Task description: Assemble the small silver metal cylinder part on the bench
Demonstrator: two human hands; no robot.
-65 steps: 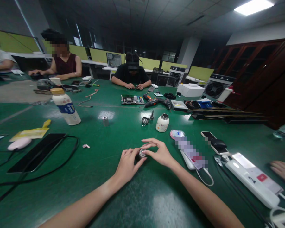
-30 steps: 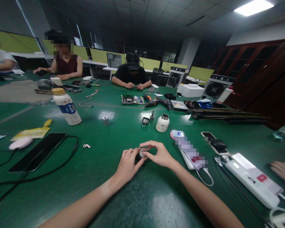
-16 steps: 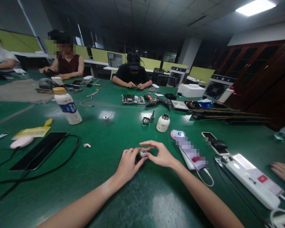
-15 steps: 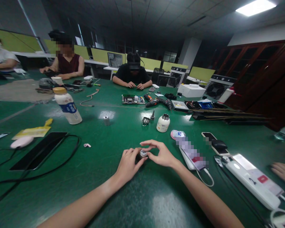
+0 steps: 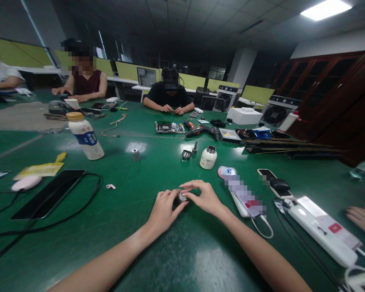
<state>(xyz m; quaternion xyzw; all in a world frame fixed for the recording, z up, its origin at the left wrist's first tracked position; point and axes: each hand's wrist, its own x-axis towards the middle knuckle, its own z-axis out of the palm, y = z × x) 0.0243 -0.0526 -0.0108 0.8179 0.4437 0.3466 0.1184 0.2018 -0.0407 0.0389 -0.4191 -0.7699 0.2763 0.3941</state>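
My left hand [image 5: 162,213] is curled around a small silvery metal cylinder [image 5: 182,196] standing low at the tabletop. Across from it, my right hand [image 5: 205,196] has its thumb and index finger closed on the cylinder's top edge. Fingers hide most of its sides. Beyond my hands stands a small white flask [image 5: 208,159] with an uncovered metal mouth. Left of the flask lie a dark metal clip-like piece [image 5: 186,155] and an upright dark bit-like piece [image 5: 195,147]. Another silvery cylinder [image 5: 135,154] stands further left.
On the left are a drink bottle [image 5: 85,138], a pink earbud [image 5: 110,186], a black tablet [image 5: 50,194] and cables. Phones, a white power strip [image 5: 322,233] and another person's hand [image 5: 363,219] are on the right. Further back lie a circuit board [image 5: 170,127] and power drills [image 5: 211,132].
My right thumb and index finger have come closer together over the cylinder's top, covering more of it. My left hand stays around it.
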